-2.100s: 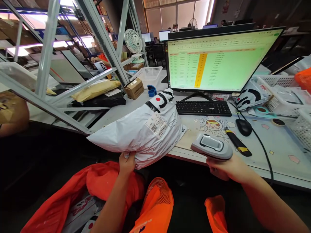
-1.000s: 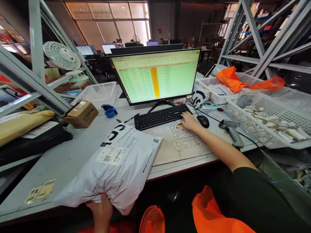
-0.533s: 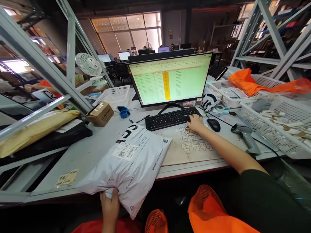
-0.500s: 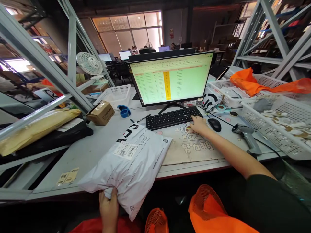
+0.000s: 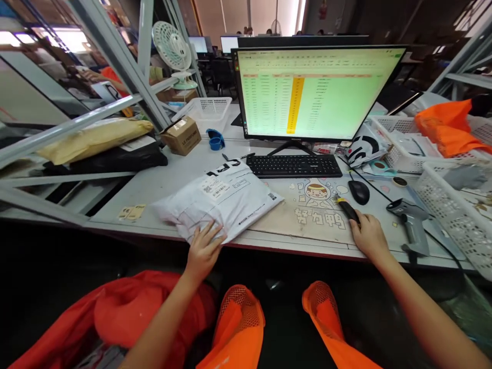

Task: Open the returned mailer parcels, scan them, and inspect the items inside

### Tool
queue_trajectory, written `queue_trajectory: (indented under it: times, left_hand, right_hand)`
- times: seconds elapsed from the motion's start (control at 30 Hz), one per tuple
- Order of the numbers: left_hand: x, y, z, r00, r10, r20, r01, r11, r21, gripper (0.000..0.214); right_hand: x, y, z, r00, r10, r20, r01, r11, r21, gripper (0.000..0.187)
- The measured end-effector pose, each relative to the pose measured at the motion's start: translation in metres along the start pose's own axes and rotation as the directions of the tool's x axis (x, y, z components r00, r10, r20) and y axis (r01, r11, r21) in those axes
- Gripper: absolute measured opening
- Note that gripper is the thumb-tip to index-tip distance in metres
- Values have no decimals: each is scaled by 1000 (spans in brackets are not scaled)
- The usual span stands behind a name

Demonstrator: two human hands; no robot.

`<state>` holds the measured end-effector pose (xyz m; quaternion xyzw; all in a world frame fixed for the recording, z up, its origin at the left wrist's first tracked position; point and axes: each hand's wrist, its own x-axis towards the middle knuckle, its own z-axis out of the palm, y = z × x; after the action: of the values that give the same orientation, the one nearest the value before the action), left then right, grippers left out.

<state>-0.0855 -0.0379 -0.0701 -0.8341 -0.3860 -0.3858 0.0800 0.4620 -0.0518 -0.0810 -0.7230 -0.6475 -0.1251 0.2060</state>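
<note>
A white plastic mailer bag (image 5: 246, 200) with a printed label (image 5: 214, 189) lies on the desk, its near corner at the front edge. My left hand (image 5: 203, 248) rests on that near part of the bag, fingers spread out. Over the desk mat (image 5: 284, 218), my right hand (image 5: 369, 236) is closed around a utility knife (image 5: 348, 209) with a black handle and a yellow part near its tip. The tip points left, toward the bag, and is apart from it. Just beyond stand the black keyboard (image 5: 294, 166) and the mouse (image 5: 359, 191).
A monitor (image 5: 315, 97) stands behind the keyboard. To the right are a barcode scanner (image 5: 411, 225) and white plastic baskets (image 5: 453, 205). A small carton (image 5: 181, 136), a blue cup-like item (image 5: 216, 141) and a metal frame (image 5: 111, 56) are on the left. Below hangs red cloth (image 5: 130, 302).
My right hand has left the keyboard and now holds the utility knife. My left hand has let go of the bag's edge and lies flat on it; the bag now rests on the desk.
</note>
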Motion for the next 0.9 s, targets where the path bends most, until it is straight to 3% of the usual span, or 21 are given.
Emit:
queue_trajectory:
  times: [0.1,0.17,0.23,0.27,0.33,0.37,0.4,0.43,0.47,0.53,0.57,0.6,0.63,0.77,0.9]
  left_hand:
    - [2,-8,-12,983,171,-64,-178,975,-136,41]
    - [-2,-10,-16,962,263,-71,-271,953,-138,41]
    - [-9,-15,-21,963,271,-14,-271,959,-82,35]
    - [-14,-18,-23,978,207,16,-206,978,-33,30]
    - [-24,-18,-30,998,-69,16,67,994,82,19]
    - [-30,-13,-33,969,-246,-23,247,964,101,13]
    - [-35,-4,-34,904,-424,-61,427,903,51,11]
    - [-39,7,-33,794,-604,-67,599,797,-84,14]
    - [-41,20,-30,655,-755,-24,725,638,-260,22]
    - [-40,42,-17,343,-914,216,794,159,-587,40]
    - [-36,47,-9,250,-924,291,767,6,-642,48]
    - [-32,48,-1,185,-927,326,730,-92,-677,55]
    - [-27,44,6,136,-935,327,697,-144,-702,60]
    - [-11,11,18,36,-966,255,598,-184,-780,58]
    - [-9,2,19,44,-979,201,525,-148,-838,55]
  right_hand:
    - [-2,1,-2,996,33,-77,-24,992,125,55]
    - [-2,-2,-8,992,50,-114,-24,976,217,54]
    - [-1,-9,-16,990,44,-134,-1,953,302,51]
    - [-1,-14,-20,990,34,-136,14,942,337,50]
    - [-1,-26,-28,992,4,-123,45,919,391,47]
    - [-2,-33,-31,994,-16,-110,60,909,413,45]
    - [-3,-40,-34,995,-35,-93,72,898,435,44]
    - [-5,-47,-37,996,-50,-76,79,886,456,43]
    - [-6,-54,-39,997,-61,-55,80,875,478,43]
    - [-8,-68,-43,997,-79,-11,74,852,518,42]
    - [-8,-74,-44,996,-93,5,76,842,535,42]
    - [-7,-80,-46,993,-113,14,87,831,549,41]
    - [-6,-86,-46,990,-139,16,107,820,562,41]
    - [-2,-107,-46,971,-240,-2,195,784,589,39]
    - [-3,-116,-44,963,-269,21,204,777,596,39]
